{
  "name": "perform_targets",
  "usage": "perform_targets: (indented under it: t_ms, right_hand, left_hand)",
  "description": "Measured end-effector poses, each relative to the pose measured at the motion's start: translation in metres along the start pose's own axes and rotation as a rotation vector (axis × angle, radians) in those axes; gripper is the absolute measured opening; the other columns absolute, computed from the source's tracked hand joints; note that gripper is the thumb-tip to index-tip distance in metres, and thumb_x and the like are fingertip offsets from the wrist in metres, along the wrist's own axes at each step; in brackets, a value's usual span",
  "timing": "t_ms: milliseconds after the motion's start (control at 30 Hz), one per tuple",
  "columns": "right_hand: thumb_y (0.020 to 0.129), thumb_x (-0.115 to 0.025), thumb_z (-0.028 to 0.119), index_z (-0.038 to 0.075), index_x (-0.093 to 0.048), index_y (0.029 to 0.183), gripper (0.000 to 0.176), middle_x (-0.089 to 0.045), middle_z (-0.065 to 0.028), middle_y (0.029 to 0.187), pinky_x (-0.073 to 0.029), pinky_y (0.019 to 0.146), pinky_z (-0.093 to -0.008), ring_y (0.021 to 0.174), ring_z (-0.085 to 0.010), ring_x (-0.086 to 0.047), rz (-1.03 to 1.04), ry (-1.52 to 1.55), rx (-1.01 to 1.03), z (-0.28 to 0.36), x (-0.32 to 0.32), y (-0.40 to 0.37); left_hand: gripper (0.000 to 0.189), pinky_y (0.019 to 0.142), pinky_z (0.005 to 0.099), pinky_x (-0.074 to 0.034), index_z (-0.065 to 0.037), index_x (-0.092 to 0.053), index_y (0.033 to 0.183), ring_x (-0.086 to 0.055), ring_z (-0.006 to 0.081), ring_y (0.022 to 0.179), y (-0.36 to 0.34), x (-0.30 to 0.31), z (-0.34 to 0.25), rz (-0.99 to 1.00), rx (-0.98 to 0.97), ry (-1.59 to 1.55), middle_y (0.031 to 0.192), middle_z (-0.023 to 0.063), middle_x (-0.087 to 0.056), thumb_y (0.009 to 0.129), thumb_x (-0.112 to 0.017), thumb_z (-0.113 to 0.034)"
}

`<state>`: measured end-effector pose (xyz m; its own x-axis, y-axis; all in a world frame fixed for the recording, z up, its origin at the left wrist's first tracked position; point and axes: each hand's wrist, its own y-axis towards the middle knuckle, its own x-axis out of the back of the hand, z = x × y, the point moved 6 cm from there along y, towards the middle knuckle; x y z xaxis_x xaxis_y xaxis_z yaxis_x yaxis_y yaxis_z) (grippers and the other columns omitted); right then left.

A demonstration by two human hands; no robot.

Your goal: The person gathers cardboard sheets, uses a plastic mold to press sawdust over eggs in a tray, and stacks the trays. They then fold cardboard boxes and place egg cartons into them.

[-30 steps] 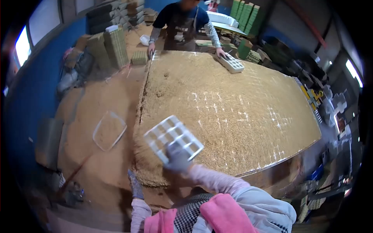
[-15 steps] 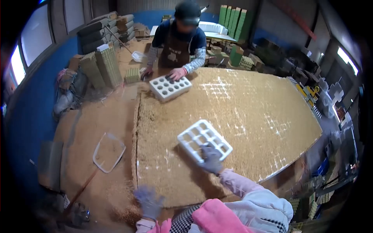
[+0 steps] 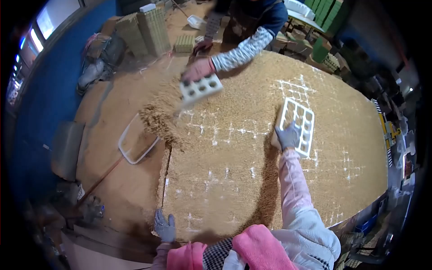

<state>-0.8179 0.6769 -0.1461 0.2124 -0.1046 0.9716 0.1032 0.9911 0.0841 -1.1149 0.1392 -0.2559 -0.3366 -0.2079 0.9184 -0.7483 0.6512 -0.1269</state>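
My right hand (image 3: pixel 288 136), in a grey glove, grips the near left part of a white foam tray (image 3: pixel 311 129) with rows of holes. The tray is over the right half of a broad table surface (image 3: pixel 225 157) spread with loose tan, sawdust-like material. White grid-like lines show through the layer in several patches. Also in a grey glove, my left hand (image 3: pixel 164 226) is at the table's near left corner with its fingers apart, holding nothing.
Across the table, a co-worker's pink-gloved hand (image 3: pixel 199 70) presses on another white foam tray (image 3: pixel 201 90). Tan material spills over the left edge beside it. On the floor at left lies a white-rimmed scoop (image 3: pixel 134 160) with a long handle. Stacked trays (image 3: pixel 153 33) stand behind.
My right hand has carried its tray away and to the right. My left hand has come to the table's near left corner. The co-worker's tray has moved to the left edge, pushing material off.
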Motion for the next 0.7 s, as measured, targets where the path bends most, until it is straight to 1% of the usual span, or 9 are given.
perform_targets:
  t_ms: [67, 233, 333, 400, 433, 467, 500, 633, 700]
  right_hand:
    - [0.067, -0.066, 0.051, -0.002, -0.024, 0.138, 0.098, -0.057, -0.0198, 0.112, -0.046, 0.084, -0.0375, 0.1, -0.0313, -0.057, 0.128, 0.029, 0.053, 0.049, -0.022, 0.022]
    - [0.066, -0.066, 0.052, 0.003, -0.029, 0.136, 0.093, -0.059, -0.02, 0.107, -0.045, 0.084, -0.0411, 0.099, -0.0326, -0.058, 0.214, 0.006, 0.27, 0.175, -0.047, 0.022]
    - [0.064, -0.067, 0.053, 0.002, -0.038, 0.124, 0.084, -0.063, -0.0175, 0.098, -0.047, 0.078, -0.0408, 0.093, -0.0323, -0.06, 0.249, 0.002, 0.572, 0.234, -0.054, -0.043]
    - [0.063, -0.066, 0.04, 0.001, -0.044, 0.114, 0.068, -0.061, -0.0215, 0.091, -0.046, 0.075, -0.0433, 0.088, -0.0364, -0.059, 0.361, 0.141, 0.882, 0.258, -0.052, -0.127]
    - [0.061, -0.063, 0.033, 0.001, -0.044, 0.113, 0.064, -0.059, -0.0213, 0.087, -0.046, 0.075, -0.0456, 0.084, -0.0381, -0.057, 0.144, 0.275, 1.055, 0.261, -0.041, -0.18]
    - [0.059, -0.063, 0.029, 0.001, -0.044, 0.111, 0.061, -0.058, -0.022, 0.087, -0.045, 0.073, -0.0481, 0.082, -0.0391, -0.056, 0.218, 0.417, 1.132, 0.257, -0.033, -0.225]
    - [0.058, -0.062, 0.026, 0.001, -0.046, 0.109, 0.059, -0.057, -0.0228, 0.09, -0.044, 0.073, -0.0475, 0.084, -0.0392, -0.055, 0.478, 0.337, 1.122, 0.248, -0.034, -0.269]
    - [0.056, -0.066, 0.021, 0.002, -0.045, 0.12, 0.07, -0.052, -0.0194, 0.095, -0.043, 0.075, -0.0472, 0.091, -0.0345, -0.05, 0.38, 0.549, 1.351, 0.15, 0.014, -0.407]
    - [0.058, -0.068, 0.024, 0.005, -0.042, 0.127, 0.076, -0.05, -0.0178, 0.105, -0.042, 0.083, -0.047, 0.099, -0.034, -0.048, 0.66, 0.467, 1.322, 0.084, 0.017, -0.426]
  left_hand:
    - [0.05, 0.097, 0.0475, -0.034, 0.001, -0.042, 0.127, -0.044, 0.0405, 0.114, -0.002, 0.0, -0.002, -0.151, 0.023, 0.051, 0.125, 0.0248, -0.046, 0.087, -0.053, -0.028]
    - [0.045, 0.096, 0.0468, -0.035, -0.001, -0.046, 0.124, -0.046, 0.0388, 0.113, 0.004, 0.01, -0.013, -0.145, 0.046, -0.02, 0.124, 0.023, -0.048, 0.088, -0.052, -0.026]
    - [0.043, 0.094, 0.0455, -0.037, -0.002, -0.047, 0.124, -0.047, 0.0376, 0.112, 0.002, 0.007, -0.005, -0.146, 0.078, -0.021, 0.124, 0.0215, -0.049, 0.089, -0.051, -0.025]
    - [0.04, 0.093, 0.0442, -0.039, -0.002, -0.046, 0.124, -0.049, 0.0369, 0.11, 0.003, 0.006, -0.005, -0.159, 0.066, -0.001, 0.123, 0.0215, -0.05, 0.09, -0.048, -0.023]
    - [0.04, 0.093, 0.0442, -0.039, -0.002, -0.046, 0.124, -0.049, 0.0369, 0.11, 0.004, 0.007, -0.006, -0.164, 0.066, -0.001, 0.123, 0.0215, -0.05, 0.09, -0.048, -0.023]
    - [0.039, 0.093, 0.0442, -0.039, -0.002, -0.046, 0.124, -0.049, 0.0377, 0.111, 0.004, 0.008, -0.004, -0.172, 0.101, -0.074, 0.122, 0.022, -0.05, 0.091, -0.047, -0.022]
    - [0.038, 0.094, 0.0442, -0.039, -0.002, -0.047, 0.124, -0.048, 0.0384, 0.111, 0.002, 0.008, 0.0, -0.171, 0.126, -0.144, 0.122, 0.0224, -0.051, 0.092, -0.046, -0.021]
    - [0.037, 0.097, 0.0417, -0.037, 0.001, -0.043, 0.126, -0.044, 0.0362, 0.118, -0.002, 0.009, 0.044, -0.429, 0.272, -0.467, 0.131, 0.0227, -0.042, 0.094, -0.041, -0.018]
    - [0.041, 0.103, 0.0435, -0.029, -0.001, -0.041, 0.129, -0.037, 0.0343, 0.123, -0.002, -0.013, 0.057, -0.44, 0.14, -0.734, 0.134, 0.0198, -0.039, 0.092, -0.045, -0.018]
